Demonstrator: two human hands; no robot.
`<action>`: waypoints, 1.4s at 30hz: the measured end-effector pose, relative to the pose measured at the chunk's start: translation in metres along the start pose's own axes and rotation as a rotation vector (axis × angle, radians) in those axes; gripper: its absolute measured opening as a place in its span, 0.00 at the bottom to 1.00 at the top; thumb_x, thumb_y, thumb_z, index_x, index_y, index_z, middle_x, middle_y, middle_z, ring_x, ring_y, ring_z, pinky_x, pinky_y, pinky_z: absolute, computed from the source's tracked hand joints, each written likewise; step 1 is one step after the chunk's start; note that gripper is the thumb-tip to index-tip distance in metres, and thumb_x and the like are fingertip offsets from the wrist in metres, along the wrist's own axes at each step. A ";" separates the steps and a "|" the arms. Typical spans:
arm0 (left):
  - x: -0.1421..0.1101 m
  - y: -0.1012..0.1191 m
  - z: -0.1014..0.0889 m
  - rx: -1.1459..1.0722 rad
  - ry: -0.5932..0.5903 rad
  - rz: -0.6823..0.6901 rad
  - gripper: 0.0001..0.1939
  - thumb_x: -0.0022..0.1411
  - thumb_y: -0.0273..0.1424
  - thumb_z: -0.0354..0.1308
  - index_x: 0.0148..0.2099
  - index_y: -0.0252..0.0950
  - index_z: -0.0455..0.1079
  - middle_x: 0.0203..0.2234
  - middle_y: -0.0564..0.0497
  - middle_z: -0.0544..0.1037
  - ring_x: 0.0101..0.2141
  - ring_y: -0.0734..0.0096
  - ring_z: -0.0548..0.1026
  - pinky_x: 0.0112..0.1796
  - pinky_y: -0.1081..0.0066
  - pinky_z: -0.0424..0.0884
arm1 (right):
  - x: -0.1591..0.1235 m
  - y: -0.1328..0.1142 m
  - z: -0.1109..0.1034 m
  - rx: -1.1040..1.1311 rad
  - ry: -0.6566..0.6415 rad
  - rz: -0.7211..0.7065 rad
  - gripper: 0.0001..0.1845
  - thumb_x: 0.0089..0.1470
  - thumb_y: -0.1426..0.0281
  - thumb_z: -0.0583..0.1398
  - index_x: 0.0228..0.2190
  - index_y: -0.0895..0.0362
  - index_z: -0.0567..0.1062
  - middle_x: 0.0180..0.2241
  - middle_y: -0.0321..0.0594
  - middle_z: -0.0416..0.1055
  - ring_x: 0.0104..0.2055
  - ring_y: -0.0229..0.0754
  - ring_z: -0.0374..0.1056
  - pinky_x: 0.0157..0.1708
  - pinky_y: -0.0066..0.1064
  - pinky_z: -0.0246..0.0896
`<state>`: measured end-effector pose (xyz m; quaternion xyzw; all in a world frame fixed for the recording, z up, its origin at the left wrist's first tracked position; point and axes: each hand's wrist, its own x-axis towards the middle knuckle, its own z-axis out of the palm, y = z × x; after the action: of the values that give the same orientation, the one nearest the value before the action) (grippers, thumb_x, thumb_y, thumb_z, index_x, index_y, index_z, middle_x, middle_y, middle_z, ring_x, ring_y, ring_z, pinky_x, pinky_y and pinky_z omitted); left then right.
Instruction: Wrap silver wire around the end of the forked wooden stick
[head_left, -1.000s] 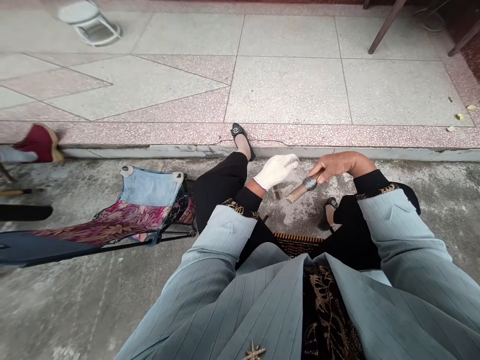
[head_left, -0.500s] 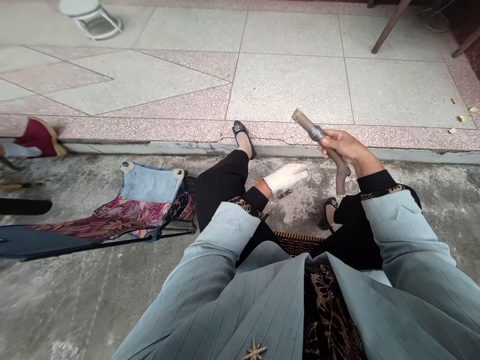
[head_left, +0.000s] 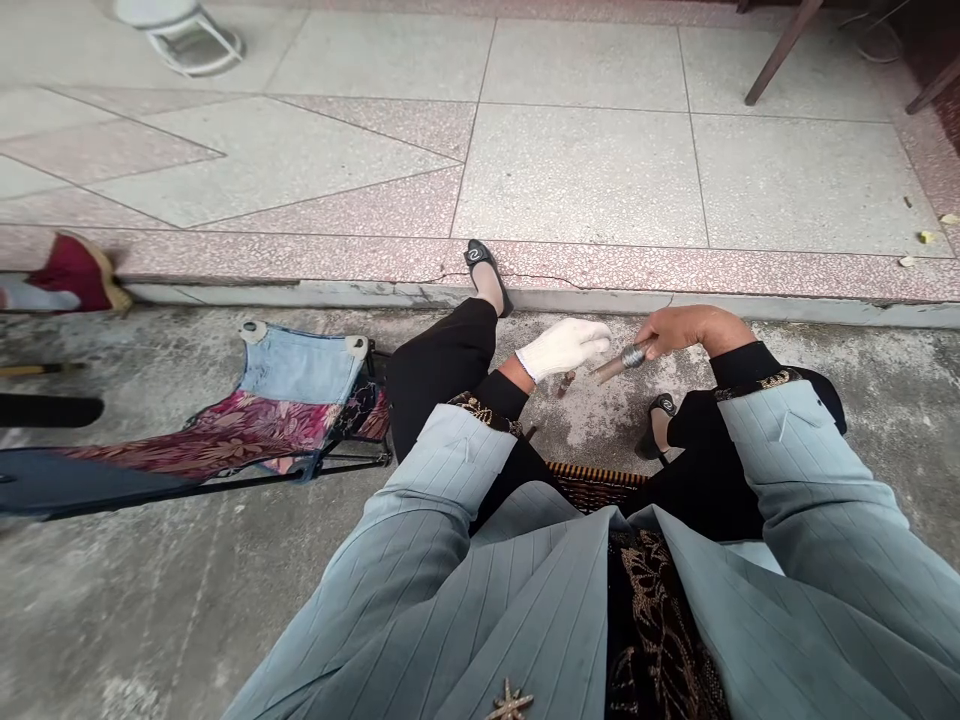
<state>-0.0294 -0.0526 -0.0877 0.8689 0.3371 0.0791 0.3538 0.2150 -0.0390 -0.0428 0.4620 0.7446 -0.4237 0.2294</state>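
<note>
My right hand (head_left: 686, 330) is closed around a wooden stick (head_left: 612, 370), whose cut end points down and to the left. A band of silvery wire (head_left: 634, 354) is wound around the stick just beside my fingers. The rest of the stick is hidden behind my hand. My left hand (head_left: 564, 346), in a white knitted glove, is close to the stick's left side, its fingers pressed together around the wire's loose strand, which is too thin to make out clearly. Below the glove shows a small brown piece (head_left: 566, 383); whether it hangs from the hand or lies on the ground I cannot tell.
A folding chair (head_left: 300, 365) with denim and floral cloth stands at my left. Ahead runs a low tiled step (head_left: 337, 262), with a white stool (head_left: 191, 40) on it. Another person's red shoe (head_left: 79, 272) is at the far left. A woven seat (head_left: 600, 487) is under me.
My right hand has turned over and lowered the stick, so its cut end swung from pointing up to pointing down-left. My left hand has shifted slightly left and up. The small brown piece has turned.
</note>
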 end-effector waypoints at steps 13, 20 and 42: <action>0.004 -0.002 0.004 -0.602 0.057 -0.044 0.16 0.68 0.42 0.51 0.40 0.34 0.72 0.25 0.53 0.70 0.24 0.76 0.64 0.27 0.75 0.61 | -0.033 -0.003 -0.014 1.068 0.850 -0.413 0.25 0.45 0.50 0.72 0.30 0.58 0.76 0.28 0.39 0.73 0.27 0.35 0.64 0.28 0.28 0.64; -0.005 0.015 -0.008 -0.380 -0.029 -0.027 0.19 0.69 0.42 0.49 0.41 0.33 0.74 0.33 0.50 0.77 0.29 0.73 0.71 0.33 0.73 0.67 | -0.007 0.009 -0.013 0.451 0.917 0.144 0.13 0.56 0.66 0.64 0.40 0.61 0.80 0.31 0.42 0.74 0.32 0.41 0.67 0.34 0.33 0.61; -0.003 -0.013 -0.010 -0.596 0.117 -0.093 0.22 0.66 0.49 0.53 0.40 0.33 0.72 0.28 0.48 0.74 0.27 0.73 0.68 0.31 0.71 0.69 | -0.038 -0.013 -0.011 0.676 0.329 -0.433 0.25 0.51 0.49 0.69 0.39 0.58 0.78 0.34 0.39 0.74 0.33 0.38 0.65 0.36 0.31 0.63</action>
<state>-0.0421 -0.0421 -0.0886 0.7046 0.3583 0.2081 0.5761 0.2213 -0.0515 -0.0040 0.4055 0.6705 -0.6027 -0.1506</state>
